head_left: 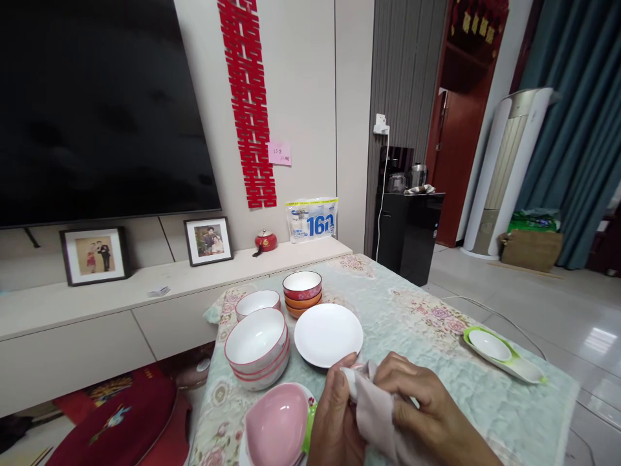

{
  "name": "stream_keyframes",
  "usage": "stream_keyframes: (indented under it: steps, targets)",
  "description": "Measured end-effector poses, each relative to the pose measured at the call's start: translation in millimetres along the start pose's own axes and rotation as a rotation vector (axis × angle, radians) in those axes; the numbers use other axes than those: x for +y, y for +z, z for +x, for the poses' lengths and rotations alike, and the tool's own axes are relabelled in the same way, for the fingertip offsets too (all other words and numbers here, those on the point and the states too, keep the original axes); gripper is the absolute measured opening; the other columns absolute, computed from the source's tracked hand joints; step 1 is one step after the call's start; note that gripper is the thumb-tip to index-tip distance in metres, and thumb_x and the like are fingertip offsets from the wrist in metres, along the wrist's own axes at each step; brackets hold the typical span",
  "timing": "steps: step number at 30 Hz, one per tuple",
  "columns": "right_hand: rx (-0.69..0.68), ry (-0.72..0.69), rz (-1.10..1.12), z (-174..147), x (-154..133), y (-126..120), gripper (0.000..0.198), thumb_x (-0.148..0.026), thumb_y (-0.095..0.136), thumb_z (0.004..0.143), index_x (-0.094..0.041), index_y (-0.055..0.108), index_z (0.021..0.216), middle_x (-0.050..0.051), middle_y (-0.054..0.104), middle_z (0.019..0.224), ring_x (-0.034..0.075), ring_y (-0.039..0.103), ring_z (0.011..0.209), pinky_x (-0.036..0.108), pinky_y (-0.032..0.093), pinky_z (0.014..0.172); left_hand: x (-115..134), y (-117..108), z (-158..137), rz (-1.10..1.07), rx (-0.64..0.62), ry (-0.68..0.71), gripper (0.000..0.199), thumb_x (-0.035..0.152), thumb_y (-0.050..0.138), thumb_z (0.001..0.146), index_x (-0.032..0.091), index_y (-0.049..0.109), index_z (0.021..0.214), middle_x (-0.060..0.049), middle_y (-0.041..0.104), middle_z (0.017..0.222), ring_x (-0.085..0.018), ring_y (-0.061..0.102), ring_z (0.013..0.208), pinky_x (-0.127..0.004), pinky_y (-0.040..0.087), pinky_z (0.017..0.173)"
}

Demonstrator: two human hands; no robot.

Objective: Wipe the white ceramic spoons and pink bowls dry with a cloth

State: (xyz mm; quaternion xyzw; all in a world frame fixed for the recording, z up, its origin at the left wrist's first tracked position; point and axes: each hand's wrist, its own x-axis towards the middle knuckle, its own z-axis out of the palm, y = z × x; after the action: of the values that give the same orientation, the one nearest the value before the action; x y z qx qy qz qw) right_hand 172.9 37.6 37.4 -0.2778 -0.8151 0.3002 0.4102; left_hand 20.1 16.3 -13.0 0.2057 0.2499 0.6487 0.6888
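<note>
My left hand [336,404] is closed around a small white glossy object [348,380], mostly hidden by fingers, so its kind does not show. Pinched in my right hand [420,395] is a pale greyish-pink cloth [376,414], pressed against that white object. Just beyond my hands lies a round white plate [328,333]. To the left stands a stack of white bowls with red rims [256,349], and nearer to me a pink dish [276,421] rests beside my left wrist.
Behind the plate are stacked red and orange bowls [303,294] and another white bowl [258,303]. A green-edged spoon-shaped dish [504,356] lies at the right of the floral-clothed table [388,310]. A red stool [121,421] stands at lower left, below the white cabinet [87,336].
</note>
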Motion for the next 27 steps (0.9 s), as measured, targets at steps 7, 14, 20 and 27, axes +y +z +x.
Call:
stream_keyframes:
  steps: [7, 14, 20, 27]
  targets:
    - [0.101, 0.292, 0.308, -8.6, 7.0, -12.8, 0.034, -0.048, 0.065, 0.090, -0.018, 0.071, 0.075, 0.001, 0.064, 0.074, 0.016, 0.057, 0.068, 0.025, 0.045, 0.063, 3.8, -3.9, 0.3, 0.206, -0.158, 0.000, 0.041, 0.050, 0.087, 0.068, 0.015, 0.072, 0.085, -0.003, 0.069, 0.073, -0.011, 0.057, 0.062, -0.021, 0.042, 0.056]
    - [0.332, 0.373, 0.322, -4.9, 14.6, -4.0, 0.024, -0.043, 0.077, 0.079, -0.019, 0.074, 0.080, 0.002, 0.069, 0.076, 0.017, 0.062, 0.067, 0.025, 0.047, 0.061, 1.3, -4.2, 1.4, 0.275, -0.156, 0.080, 0.044, 0.051, 0.087, 0.069, 0.015, 0.066, 0.083, -0.004, 0.073, 0.076, -0.005, 0.054, 0.044, -0.018, 0.038, 0.046]
    - [0.440, 0.128, -0.099, -3.3, 11.3, 0.0, 0.019, -0.034, 0.066, 0.091, -0.022, 0.072, 0.077, 0.003, 0.070, 0.077, 0.019, 0.066, 0.072, 0.028, 0.050, 0.066, -3.5, -5.3, -0.1, 0.418, -0.047, 0.180, 0.047, 0.055, 0.086, 0.066, 0.015, 0.070, 0.084, -0.001, 0.068, 0.064, -0.008, 0.054, 0.045, -0.019, 0.041, 0.047]
    - [0.641, 0.107, -0.425, -7.5, 10.9, 2.0, 0.017, -0.034, 0.063, 0.092, -0.024, 0.074, 0.100, 0.008, 0.068, 0.093, 0.024, 0.067, 0.086, 0.033, 0.053, 0.075, -14.9, -11.6, -2.8, 0.654, -0.082, 0.279, 0.040, 0.056, 0.078, 0.074, 0.018, 0.073, 0.084, 0.000, 0.061, 0.063, -0.009, 0.045, 0.048, -0.021, 0.034, 0.047]
